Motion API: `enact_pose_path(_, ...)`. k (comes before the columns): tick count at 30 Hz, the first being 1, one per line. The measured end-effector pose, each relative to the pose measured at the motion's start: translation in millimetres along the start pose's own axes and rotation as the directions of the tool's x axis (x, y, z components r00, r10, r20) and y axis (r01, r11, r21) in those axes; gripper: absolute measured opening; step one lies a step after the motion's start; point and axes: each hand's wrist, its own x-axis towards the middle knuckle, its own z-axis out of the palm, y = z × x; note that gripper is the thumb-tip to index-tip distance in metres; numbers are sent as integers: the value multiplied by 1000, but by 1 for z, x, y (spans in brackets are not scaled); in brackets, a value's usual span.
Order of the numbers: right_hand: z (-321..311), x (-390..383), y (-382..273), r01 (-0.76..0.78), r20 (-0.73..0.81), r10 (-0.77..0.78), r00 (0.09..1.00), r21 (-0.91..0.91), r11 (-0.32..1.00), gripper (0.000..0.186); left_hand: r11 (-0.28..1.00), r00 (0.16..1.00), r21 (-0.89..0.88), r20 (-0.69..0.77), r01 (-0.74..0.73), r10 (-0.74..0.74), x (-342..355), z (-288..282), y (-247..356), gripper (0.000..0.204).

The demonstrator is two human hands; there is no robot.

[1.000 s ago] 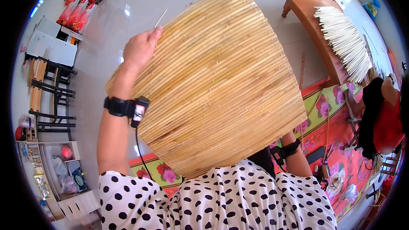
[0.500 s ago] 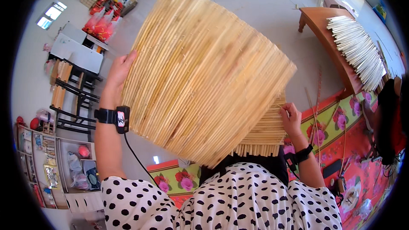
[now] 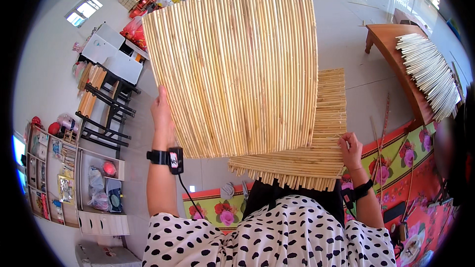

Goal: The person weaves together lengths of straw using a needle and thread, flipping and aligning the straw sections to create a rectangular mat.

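My left hand [image 3: 163, 113] grips the left edge of a large mat of straight, straw-coloured reeds [image 3: 232, 74], fingers out of sight behind it. This mat is raised, with its reeds running up and down, and covers part of a second reed mat. The lower reed mat [image 3: 330, 101] rests over my lap, its reeds lying crosswise in the upper part and uneven cut ends along the near edge. My right hand [image 3: 351, 151] is closed in a pinch at the right edge of the lower mat. Dark bands with small devices circle both wrists.
A brown wooden table [image 3: 386, 37] at the far right bears a fan of pale sticks [image 3: 428, 71]. Flowered red-and-green cloth [image 3: 383, 165] covers the floor nearby, with loose thin reeds [image 3: 378, 153] on it. Low shelves [image 3: 74, 178] and black-legged benches [image 3: 104, 104] stand left.
The large mat has turned from a slant to nearly straight, facing me more squarely. More of the lower mat shows on the right. My right hand stays at its edge.
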Motion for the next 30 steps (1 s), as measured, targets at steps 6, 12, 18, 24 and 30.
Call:
enact_pose_path(6,0,-4,0,-51,12,51,999,0,999,3,992,996,-99,-34,76,-80,-35,-2,-26,51)
enact_pose_path(12,3,-3,4,-65,-2,65,998,7,998,3,964,988,-220,-13,148,-154,-43,-10,-43,51)
enact_pose_path(18,1,-2,0,-66,-4,66,998,-20,998,3,931,970,-279,6,235,-244,-49,-18,-51,51)
enact_pose_path(24,4,-1,2,-40,-12,39,999,-13,999,3,876,956,-384,118,292,-267,-48,-29,-60,52)
enact_pose_path(30,2,-1,-2,-60,-8,59,998,-21,998,3,864,941,-375,92,337,-327,-50,-30,-66,53)
